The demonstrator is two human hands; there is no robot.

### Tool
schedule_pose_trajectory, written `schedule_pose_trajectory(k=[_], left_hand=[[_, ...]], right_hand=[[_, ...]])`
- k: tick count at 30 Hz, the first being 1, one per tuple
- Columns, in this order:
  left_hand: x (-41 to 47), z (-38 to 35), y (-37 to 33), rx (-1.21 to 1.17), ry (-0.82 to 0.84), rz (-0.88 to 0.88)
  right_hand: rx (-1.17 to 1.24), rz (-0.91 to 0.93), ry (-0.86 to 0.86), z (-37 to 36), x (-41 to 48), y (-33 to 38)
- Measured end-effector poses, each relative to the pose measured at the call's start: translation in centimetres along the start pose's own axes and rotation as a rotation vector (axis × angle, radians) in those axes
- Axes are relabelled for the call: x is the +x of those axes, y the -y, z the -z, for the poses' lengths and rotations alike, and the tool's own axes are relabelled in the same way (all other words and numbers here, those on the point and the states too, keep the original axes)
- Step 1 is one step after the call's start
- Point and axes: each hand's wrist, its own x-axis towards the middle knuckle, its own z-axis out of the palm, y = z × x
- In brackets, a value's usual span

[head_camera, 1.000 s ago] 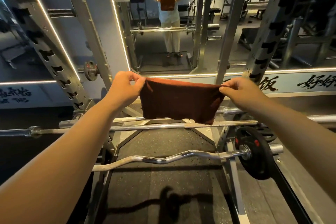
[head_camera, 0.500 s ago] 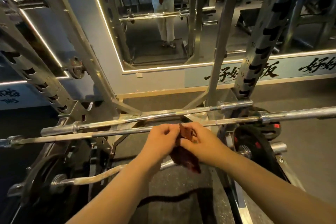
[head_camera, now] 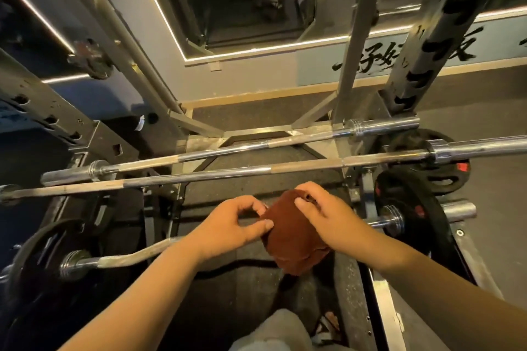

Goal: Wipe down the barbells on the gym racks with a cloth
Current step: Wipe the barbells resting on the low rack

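Note:
A rust-brown cloth (head_camera: 293, 239), folded into a bundle, hangs between my hands over the middle of the curl bar (head_camera: 137, 254). My left hand (head_camera: 228, 225) pinches its left edge between thumb and fingers. My right hand (head_camera: 328, 216) grips its top and right side. Two straight barbells lie on the rack just beyond my hands: a near barbell (head_camera: 199, 178) and a far barbell (head_camera: 228, 148). The cloth hides the middle stretch of the curl bar.
Black weight plates sit on the curl bar's ends, a left plate (head_camera: 37, 259) and a right plate (head_camera: 413, 214). Rack uprights (head_camera: 353, 45) rise on both sides in front of a wall mirror (head_camera: 256, 0). My trouser leg (head_camera: 273, 330) shows at the bottom over the dark rubber floor.
The cloth went from being stretched wide at chest height to a folded bundle held low over the curl bar. My view tilted further down and both hands came together.

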Motion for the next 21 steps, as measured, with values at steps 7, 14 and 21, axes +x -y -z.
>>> schedule_pose_trajectory(k=[7,14,21], left_hand=[[1.5,-1.7,1.9,-0.119,-0.196,0.063],[3.2,-0.3,3.2,0.085,-0.024,-0.154],[6.0,4.2,5.6,0.180,-0.148,-0.077]], right_hand=[[0.024,-0.070,-0.079,-1.6,1.1,-1.0],[0.123,0.042,-0.112,-3.2,3.0,1.0],[-0.120,-0.193,-0.187,-4.7,7.3,0.1]])
